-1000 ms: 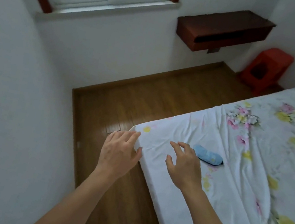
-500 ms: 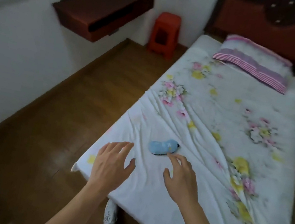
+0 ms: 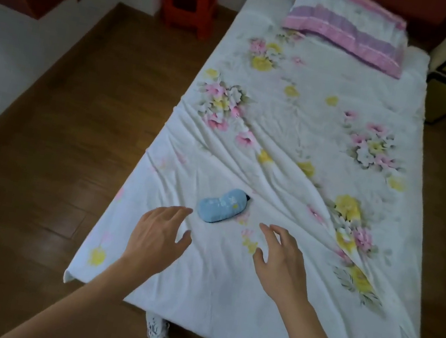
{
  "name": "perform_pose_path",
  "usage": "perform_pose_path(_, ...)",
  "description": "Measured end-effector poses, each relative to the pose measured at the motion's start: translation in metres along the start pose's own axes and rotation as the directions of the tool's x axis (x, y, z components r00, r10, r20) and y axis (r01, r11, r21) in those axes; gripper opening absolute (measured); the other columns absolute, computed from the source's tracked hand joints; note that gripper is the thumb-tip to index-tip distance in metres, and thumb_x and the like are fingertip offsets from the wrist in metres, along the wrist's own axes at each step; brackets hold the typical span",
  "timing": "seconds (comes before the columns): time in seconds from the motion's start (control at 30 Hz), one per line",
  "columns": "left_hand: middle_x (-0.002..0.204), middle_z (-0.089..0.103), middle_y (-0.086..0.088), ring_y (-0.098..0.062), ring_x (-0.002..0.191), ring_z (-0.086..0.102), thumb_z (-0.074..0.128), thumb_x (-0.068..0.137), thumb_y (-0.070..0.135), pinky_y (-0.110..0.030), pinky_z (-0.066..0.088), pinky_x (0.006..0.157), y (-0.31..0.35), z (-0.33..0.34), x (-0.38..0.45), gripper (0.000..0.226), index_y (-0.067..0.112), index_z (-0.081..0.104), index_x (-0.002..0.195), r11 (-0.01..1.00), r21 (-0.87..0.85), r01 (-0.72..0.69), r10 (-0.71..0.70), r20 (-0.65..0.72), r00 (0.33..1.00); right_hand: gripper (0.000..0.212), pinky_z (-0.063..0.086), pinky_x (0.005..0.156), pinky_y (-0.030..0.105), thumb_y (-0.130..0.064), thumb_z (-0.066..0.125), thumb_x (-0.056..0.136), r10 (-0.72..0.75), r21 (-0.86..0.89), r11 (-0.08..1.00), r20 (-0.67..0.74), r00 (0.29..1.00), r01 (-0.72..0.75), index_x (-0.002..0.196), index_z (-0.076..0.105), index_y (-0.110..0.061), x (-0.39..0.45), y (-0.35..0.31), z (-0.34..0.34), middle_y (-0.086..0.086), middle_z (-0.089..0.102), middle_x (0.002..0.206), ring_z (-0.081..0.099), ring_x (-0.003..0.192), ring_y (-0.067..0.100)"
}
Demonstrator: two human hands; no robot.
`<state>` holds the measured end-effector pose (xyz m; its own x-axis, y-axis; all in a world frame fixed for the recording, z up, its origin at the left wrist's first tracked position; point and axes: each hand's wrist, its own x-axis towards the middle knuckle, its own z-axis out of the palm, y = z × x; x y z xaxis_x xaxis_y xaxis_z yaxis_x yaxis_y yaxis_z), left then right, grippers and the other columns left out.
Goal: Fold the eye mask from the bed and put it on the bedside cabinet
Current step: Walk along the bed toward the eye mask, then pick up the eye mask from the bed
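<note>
Hands closing in on the eye mask

The light-blue padded fabric eye mask (image 3: 222, 205) lies unfolded on the floral white bedsheet (image 3: 299, 116); since a second ago the view has swung round, bringing spread, empty left hand (image 3: 157, 236) at seven o'clock and right hand (image 3: 279, 257) at four o'clock near.

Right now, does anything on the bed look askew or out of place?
Only slightly: the white floral bedsheet is rumpled, with long diagonal creases across its middle. The small light-blue fabric eye mask lies unfolded near the foot, between both open hands. Nothing looks spilled or damaged.
</note>
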<state>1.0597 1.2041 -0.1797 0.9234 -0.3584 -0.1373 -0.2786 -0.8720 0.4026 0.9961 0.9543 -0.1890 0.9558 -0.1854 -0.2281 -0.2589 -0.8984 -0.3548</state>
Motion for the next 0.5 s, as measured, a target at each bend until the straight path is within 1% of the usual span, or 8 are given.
perform_pose_path(0.1, 0.129, 0.068, -0.01, -0.033, 0.113, 0.064, 0.063, 0.09, 0.029, -0.046, 0.049, 0.098, -0.011, 0.043, 0.03, 0.045, 0.014, 0.057, 0.132, 1.0, 0.007, -0.009, 0.009, 0.07, 0.998, 0.054, 0.045, 0.1, 0.044, -0.02, 0.064, 0.09, 0.01, 0.021, 1.0, 0.022, 1.0, -0.01, 0.142, 0.05, -0.015, 0.038, 0.025, 0.03, 0.009, 0.049, 0.145, 0.046, 0.13, 0.028)
perform_pose_path(0.17, 0.128, 0.067, -0.011, -0.034, 0.111, 0.064, 0.064, 0.088, 0.026, -0.046, 0.049, 0.098, -0.021, 0.074, 0.051, 0.046, 0.013, 0.057, 0.131, 0.999, 0.023, -0.032, 0.029, 0.094, 0.995, 0.055, 0.044, 0.1, 0.046, -0.02, 0.065, 0.089, 0.028, 0.054, 0.998, 0.007, 1.0, -0.028, 0.141, 0.05, -0.012, 0.064, 0.042, 0.052, 0.012, 0.049, 0.144, 0.046, 0.13, 0.03)
perform_pose_path(0.23, 0.129, 0.066, -0.013, -0.036, 0.11, 0.064, 0.065, 0.087, 0.023, -0.046, 0.047, 0.098, -0.031, 0.104, 0.074, 0.047, 0.01, 0.057, 0.131, 0.997, 0.046, -0.057, 0.052, 0.111, 0.992, 0.056, 0.044, 0.101, 0.048, -0.021, 0.067, 0.088, 0.013, 0.04, 0.999, 0.018, 1.0, -0.013, 0.141, 0.05, -0.01, 0.093, 0.057, 0.075, 0.014, 0.049, 0.144, 0.045, 0.131, 0.033)
perform_pose_path(0.3, 0.131, 0.064, -0.015, -0.038, 0.112, 0.062, 0.065, 0.086, 0.021, -0.046, 0.046, 0.097, -0.039, 0.136, 0.094, 0.048, 0.008, 0.056, 0.131, 0.997, 0.034, -0.063, 0.059, 0.127, 0.99, 0.057, 0.043, 0.102, 0.049, -0.018, 0.067, 0.086, -0.02, 0.01, 1.0, 0.047, 0.999, 0.019, 0.14, 0.05, -0.01, 0.119, 0.071, 0.101, 0.014, 0.048, 0.146, 0.043, 0.132, 0.033)
perform_pose_path(0.37, 0.135, 0.061, -0.014, -0.037, 0.115, 0.059, 0.064, 0.087, 0.021, -0.045, 0.046, 0.096, -0.047, 0.168, 0.113, 0.049, 0.008, 0.054, 0.133, 0.999, 0.01, -0.034, 0.032, 0.146, 0.989, 0.057, 0.045, 0.1, 0.047, -0.016, 0.065, 0.085, -0.055, -0.002, 0.998, 0.072, 0.996, 0.055, 0.14, 0.05, -0.011, 0.143, 0.082, 0.129, 0.012, 0.049, 0.145, 0.044, 0.13, 0.031)
perform_pose_path(0.43, 0.141, 0.056, -0.012, -0.034, 0.121, 0.054, 0.061, 0.088, 0.024, -0.044, 0.045, 0.098, -0.054, 0.205, 0.132, 0.051, 0.01, 0.051, 0.136, 0.999, 0.023, -0.041, 0.037, 0.163, 0.986, 0.059, 0.045, 0.098, 0.045, -0.015, 0.064, 0.085, -0.116, -0.04, 0.992, 0.093, 0.989, 0.12, 0.141, 0.049, -0.013, 0.168, 0.093, 0.159, 0.01, 0.049, 0.145, 0.045, 0.13, 0.03)
perform_pose_path(0.5, 0.145, 0.051, -0.01, -0.032, 0.127, 0.049, 0.06, 0.087, 0.027, -0.045, 0.044, 0.1, -0.062, 0.241, 0.147, 0.054, 0.012, 0.049, 0.138, 0.996, 0.055, -0.068, 0.057, 0.174, 0.983, 0.06, 0.045, 0.099, 0.046, -0.014, 0.063, 0.085, -0.204, -0.082, 0.973, 0.136, 0.969, 0.217, 0.143, 0.048, -0.013, 0.19, 0.103, 0.191, 0.012, 0.047, 0.148, 0.043, 0.133, 0.032)
